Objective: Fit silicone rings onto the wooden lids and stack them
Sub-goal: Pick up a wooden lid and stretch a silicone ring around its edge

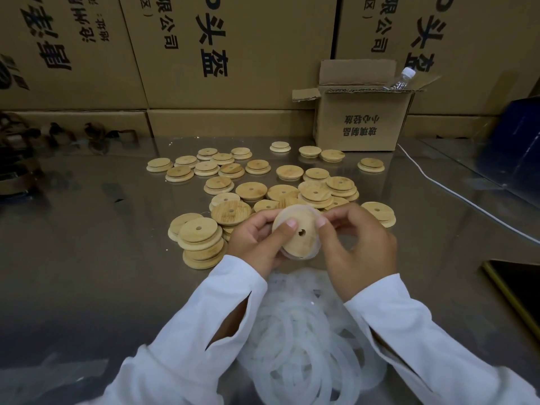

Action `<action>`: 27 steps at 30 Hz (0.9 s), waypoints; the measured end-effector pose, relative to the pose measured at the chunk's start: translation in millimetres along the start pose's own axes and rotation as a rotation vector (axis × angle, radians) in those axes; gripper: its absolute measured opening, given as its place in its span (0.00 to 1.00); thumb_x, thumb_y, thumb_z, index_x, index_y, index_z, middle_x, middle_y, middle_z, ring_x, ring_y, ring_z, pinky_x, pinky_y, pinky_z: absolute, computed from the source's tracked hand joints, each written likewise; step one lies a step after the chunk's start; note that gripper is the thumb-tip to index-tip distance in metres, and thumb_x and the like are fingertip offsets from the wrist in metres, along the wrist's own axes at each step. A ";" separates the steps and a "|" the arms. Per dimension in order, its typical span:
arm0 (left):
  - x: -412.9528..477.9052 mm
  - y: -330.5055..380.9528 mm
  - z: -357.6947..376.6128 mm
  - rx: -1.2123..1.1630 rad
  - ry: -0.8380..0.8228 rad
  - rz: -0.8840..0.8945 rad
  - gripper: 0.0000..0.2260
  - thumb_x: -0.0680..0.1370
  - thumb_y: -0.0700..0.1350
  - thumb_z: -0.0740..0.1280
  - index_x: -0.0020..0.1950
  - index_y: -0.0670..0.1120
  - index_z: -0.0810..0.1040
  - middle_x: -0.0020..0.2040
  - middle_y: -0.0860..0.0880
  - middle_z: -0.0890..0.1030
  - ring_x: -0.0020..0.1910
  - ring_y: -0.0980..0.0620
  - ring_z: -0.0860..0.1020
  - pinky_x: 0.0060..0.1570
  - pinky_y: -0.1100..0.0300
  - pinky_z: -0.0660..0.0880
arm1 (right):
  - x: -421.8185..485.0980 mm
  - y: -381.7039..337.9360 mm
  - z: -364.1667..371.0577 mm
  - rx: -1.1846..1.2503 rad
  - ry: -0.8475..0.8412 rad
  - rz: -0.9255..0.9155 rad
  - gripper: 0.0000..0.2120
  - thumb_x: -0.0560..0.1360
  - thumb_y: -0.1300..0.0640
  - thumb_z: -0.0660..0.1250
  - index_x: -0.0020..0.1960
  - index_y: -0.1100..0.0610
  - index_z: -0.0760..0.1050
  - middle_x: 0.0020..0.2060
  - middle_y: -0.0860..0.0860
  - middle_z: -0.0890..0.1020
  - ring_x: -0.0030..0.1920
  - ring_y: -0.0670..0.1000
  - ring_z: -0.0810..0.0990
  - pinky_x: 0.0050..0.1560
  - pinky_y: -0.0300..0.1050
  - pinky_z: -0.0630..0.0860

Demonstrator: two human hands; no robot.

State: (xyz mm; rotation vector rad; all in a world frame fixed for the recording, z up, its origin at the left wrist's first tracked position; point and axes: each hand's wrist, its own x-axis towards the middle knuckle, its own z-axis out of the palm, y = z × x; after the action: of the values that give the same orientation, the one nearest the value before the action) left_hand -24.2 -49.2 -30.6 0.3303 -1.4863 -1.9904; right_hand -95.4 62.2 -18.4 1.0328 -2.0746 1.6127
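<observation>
Translucent white silicone rings (304, 346) heap on the shiny counter (87, 229). Above, the left hand (257, 244) clamps a round holed wooden lid (301, 238). The right hand (359, 244) pinches a half-seated ring (292, 256), which may spring off if stretched unevenly.

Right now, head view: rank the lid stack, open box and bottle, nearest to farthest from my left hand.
1. Lid stack, just left of the left hand.
2. Open box, far back right.
3. Bottle, in that box's far corner.
</observation>
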 end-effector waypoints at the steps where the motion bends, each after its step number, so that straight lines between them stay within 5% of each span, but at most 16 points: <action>1: 0.4 0.2 0.0 0.010 -0.016 0.000 0.14 0.62 0.42 0.76 0.46 0.46 0.80 0.39 0.48 0.84 0.39 0.52 0.82 0.36 0.59 0.79 | 0.6 -0.1 -1.2 0.007 0.000 -0.009 0.05 0.72 0.59 0.68 0.39 0.51 0.75 0.37 0.46 0.80 0.40 0.43 0.78 0.39 0.28 0.70; 6: 0.3 -1.0 -1.0 0.117 -0.001 0.025 0.11 0.63 0.45 0.74 0.44 0.46 0.82 0.37 0.50 0.83 0.38 0.53 0.80 0.40 0.60 0.78 | -0.8 -1.7 -1.9 0.024 -0.098 -0.035 0.05 0.71 0.59 0.69 0.38 0.52 0.76 0.36 0.46 0.80 0.40 0.44 0.77 0.39 0.36 0.74; 11: 0.5 1.7 -0.5 0.180 -0.017 0.056 0.10 0.65 0.46 0.74 0.43 0.45 0.81 0.34 0.52 0.82 0.36 0.53 0.79 0.36 0.63 0.76 | 3.6 -1.7 -2.8 0.077 -0.136 0.077 0.11 0.71 0.59 0.69 0.35 0.46 0.73 0.36 0.43 0.80 0.40 0.41 0.78 0.40 0.29 0.72; 22: 2.4 11.8 -2.7 0.143 -0.063 0.082 0.07 0.65 0.45 0.69 0.42 0.47 0.82 0.36 0.52 0.81 0.38 0.54 0.79 0.35 0.61 0.76 | 15.4 -7.8 -12.4 0.139 -0.191 0.125 0.07 0.71 0.61 0.69 0.37 0.52 0.77 0.34 0.43 0.80 0.39 0.43 0.76 0.42 0.35 0.71; 27: 0.4 10.2 -5.0 0.172 -0.065 0.089 0.08 0.65 0.45 0.69 0.43 0.48 0.81 0.36 0.53 0.82 0.37 0.56 0.79 0.36 0.61 0.76 | 11.4 -6.5 -11.8 0.197 -0.219 0.136 0.06 0.71 0.61 0.69 0.37 0.52 0.77 0.35 0.44 0.80 0.39 0.42 0.76 0.40 0.29 0.71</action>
State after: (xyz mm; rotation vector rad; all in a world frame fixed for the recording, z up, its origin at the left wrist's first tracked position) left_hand -18.4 -55.1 -22.7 0.2683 -1.6883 -1.8236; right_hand -100.9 68.6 -2.9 1.2047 -2.2006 1.8779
